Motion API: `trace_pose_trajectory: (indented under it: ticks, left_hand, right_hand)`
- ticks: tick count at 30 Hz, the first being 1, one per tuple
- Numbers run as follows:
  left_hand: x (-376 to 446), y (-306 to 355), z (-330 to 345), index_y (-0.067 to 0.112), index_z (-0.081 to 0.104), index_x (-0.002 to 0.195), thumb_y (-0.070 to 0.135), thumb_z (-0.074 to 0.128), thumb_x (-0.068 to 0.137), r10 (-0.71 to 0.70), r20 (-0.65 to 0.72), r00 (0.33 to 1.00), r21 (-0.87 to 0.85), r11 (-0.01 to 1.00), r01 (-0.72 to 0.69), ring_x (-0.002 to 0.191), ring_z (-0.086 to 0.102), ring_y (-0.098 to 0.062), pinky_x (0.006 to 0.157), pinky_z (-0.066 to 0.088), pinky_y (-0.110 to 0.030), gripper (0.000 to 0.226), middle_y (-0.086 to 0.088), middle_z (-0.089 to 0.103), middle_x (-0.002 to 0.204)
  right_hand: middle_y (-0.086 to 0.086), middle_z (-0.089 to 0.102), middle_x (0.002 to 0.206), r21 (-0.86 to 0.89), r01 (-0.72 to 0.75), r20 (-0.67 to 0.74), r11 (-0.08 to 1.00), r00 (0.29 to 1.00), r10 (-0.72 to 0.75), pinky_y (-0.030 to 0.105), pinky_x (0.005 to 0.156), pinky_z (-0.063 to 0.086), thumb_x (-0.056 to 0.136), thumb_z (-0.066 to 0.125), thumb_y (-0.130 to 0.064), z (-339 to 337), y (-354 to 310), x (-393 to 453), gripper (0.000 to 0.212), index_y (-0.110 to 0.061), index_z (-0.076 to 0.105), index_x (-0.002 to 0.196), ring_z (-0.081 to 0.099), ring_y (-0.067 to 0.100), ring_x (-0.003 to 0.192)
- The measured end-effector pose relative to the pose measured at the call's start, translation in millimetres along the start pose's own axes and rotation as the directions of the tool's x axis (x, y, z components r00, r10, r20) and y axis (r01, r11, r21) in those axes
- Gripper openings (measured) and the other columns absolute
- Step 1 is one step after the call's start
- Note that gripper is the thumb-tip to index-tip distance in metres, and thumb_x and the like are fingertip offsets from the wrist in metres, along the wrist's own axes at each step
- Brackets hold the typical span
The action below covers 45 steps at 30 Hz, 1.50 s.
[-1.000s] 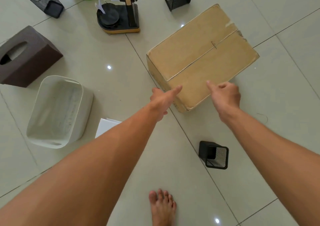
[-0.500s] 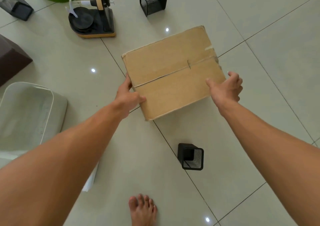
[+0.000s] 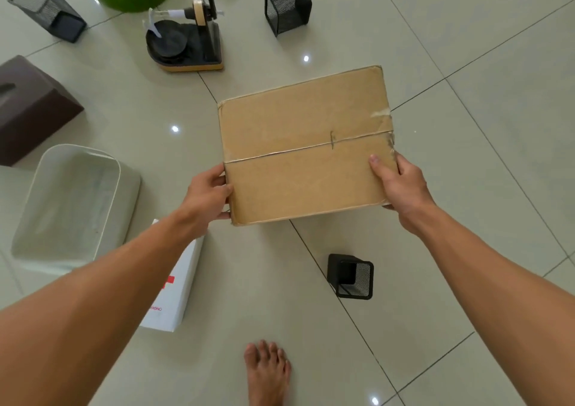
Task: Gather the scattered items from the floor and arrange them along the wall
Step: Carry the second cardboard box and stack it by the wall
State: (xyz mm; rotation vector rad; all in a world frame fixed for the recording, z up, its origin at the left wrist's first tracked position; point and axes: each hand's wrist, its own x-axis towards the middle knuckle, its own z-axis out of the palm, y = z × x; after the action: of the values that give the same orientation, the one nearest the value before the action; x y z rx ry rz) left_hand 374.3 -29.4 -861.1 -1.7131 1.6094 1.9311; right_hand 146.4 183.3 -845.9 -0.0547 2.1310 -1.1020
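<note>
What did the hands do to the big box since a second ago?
Both hands went from just reaching to gripping the cardboard box: left hand on its left side, right hand on its right edge. The pen holders, white bin and tape dispenser stayed put.

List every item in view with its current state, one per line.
cardboard box: flaps closed, gripped at both sides
left hand: grips box's left side
right hand: grips box's right side, thumb on top
white bin: on its side
brown tissue box: tilted
near mesh cup: tipped over
far-left mesh cup: tipped over
far mesh cup: upright
</note>
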Motion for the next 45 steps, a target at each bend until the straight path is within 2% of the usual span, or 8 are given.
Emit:
trace_pose_trajectory:
  ticks: [5, 10, 12, 18, 22, 27, 37, 45]
  left_hand:
    - [-35, -6, -56, 0.028, 0.05, 0.145, 0.008, 0.045, 0.105, 0.021, -0.083, 0.996, -0.077, 0.997, -0.028, 0.098, 0.067, -0.015, 0.068, 0.059, -0.036, 0.045, 0.017, 0.066, 0.108]
    - [-80, -14, -125, 0.029, 0.047, 0.146, 0.013, 0.051, 0.102, 0.081, -0.192, 0.978, -0.167, 0.979, -0.114, 0.096, 0.063, -0.006, 0.08, 0.06, -0.043, 0.046, 0.025, 0.063, 0.104]
    - [-99, -26, -155, 0.029, 0.045, 0.147, 0.014, 0.056, 0.1, 0.113, -0.222, 0.968, -0.19, 0.969, -0.157, 0.096, 0.062, -0.001, 0.071, 0.062, -0.035, 0.05, 0.029, 0.062, 0.105]
    - [-162, -87, -255, 0.028, 0.049, 0.146, 0.013, 0.062, 0.097, 0.117, -0.352, 0.929, -0.285, 0.932, -0.225, 0.111, 0.066, -0.007, 0.072, 0.062, -0.035, 0.053, 0.013, 0.063, 0.132]
    - [-219, -147, -324, 0.027, 0.051, 0.143, 0.009, 0.06, 0.098, 0.083, -0.483, 0.872, -0.328, 0.906, -0.268, 0.091, 0.068, 0.01, 0.068, 0.061, -0.03, 0.049, 0.014, 0.064, 0.128]
    - [-292, -254, -414, 0.029, 0.058, 0.135, 0.008, 0.061, 0.097, -0.034, -0.647, 0.761, -0.388, 0.875, -0.291, 0.104, 0.068, 0.001, 0.099, 0.053, -0.044, 0.043, 0.019, 0.07, 0.117]
    - [-443, -432, -572, 0.025, 0.052, 0.143, 0.011, 0.06, 0.097, -0.233, -0.84, 0.49, -0.439, 0.823, -0.361, 0.113, 0.065, -0.006, 0.101, 0.052, -0.048, 0.049, 0.012, 0.066, 0.127]
    - [-523, -480, -706, 0.031, 0.063, 0.126, 0.008, 0.062, 0.095, -0.261, -0.934, 0.244, -0.353, 0.778, -0.519, 0.108, 0.068, -0.004, 0.101, 0.052, -0.047, 0.039, 0.018, 0.072, 0.114]
  right_hand:
    - [-0.015, 0.068, 0.117, 0.055, 0.076, 0.034, 0.996, 0.996, -0.078, 0.031, 0.09, 0.054, 0.099, 0.06, -0.043, 28, -25, -28, 0.042, -0.026, 0.06, 0.138, 0.065, 0.006, 0.107]
    - [-0.015, 0.07, 0.119, 0.096, 0.162, 0.098, 0.982, 0.98, -0.171, 0.02, 0.087, 0.055, 0.098, 0.061, -0.041, 80, -61, -70, 0.045, -0.025, 0.058, 0.14, 0.067, 0.0, 0.105]
    - [-0.015, 0.07, 0.12, 0.097, 0.195, 0.131, 0.976, 0.97, -0.207, 0.02, 0.089, 0.054, 0.098, 0.061, -0.041, 105, -77, -89, 0.044, -0.026, 0.059, 0.139, 0.067, 0.0, 0.106]
    - [-0.011, 0.066, 0.133, 0.064, 0.269, 0.271, 0.961, 0.922, -0.276, 0.032, 0.105, 0.05, 0.097, 0.062, -0.042, 195, -112, -163, 0.052, -0.023, 0.054, 0.145, 0.063, 0.007, 0.12]
    - [-0.01, 0.064, 0.134, 0.04, 0.318, 0.368, 0.947, 0.877, -0.31, 0.033, 0.106, 0.049, 0.098, 0.06, -0.041, 276, -120, -232, 0.053, -0.022, 0.052, 0.146, 0.061, 0.007, 0.12]
    - [-0.009, 0.068, 0.13, 0.018, 0.353, 0.578, 0.935, 0.76, -0.298, 0.031, 0.097, 0.053, 0.096, 0.059, -0.045, 390, -106, -335, 0.053, -0.025, 0.053, 0.145, 0.065, 0.011, 0.118]
    - [-0.008, 0.073, 0.12, 0.069, 0.462, 0.81, 0.884, 0.492, -0.32, 0.017, 0.085, 0.055, 0.099, 0.061, -0.028, 616, -94, -542, 0.043, -0.017, 0.056, 0.141, 0.069, 0.005, 0.108]
    - [-0.008, 0.064, 0.13, 0.132, 0.66, 0.888, 0.74, 0.253, -0.384, 0.042, 0.102, 0.054, 0.097, 0.065, -0.023, 753, -144, -670, 0.052, -0.022, 0.046, 0.146, 0.065, 0.009, 0.115]
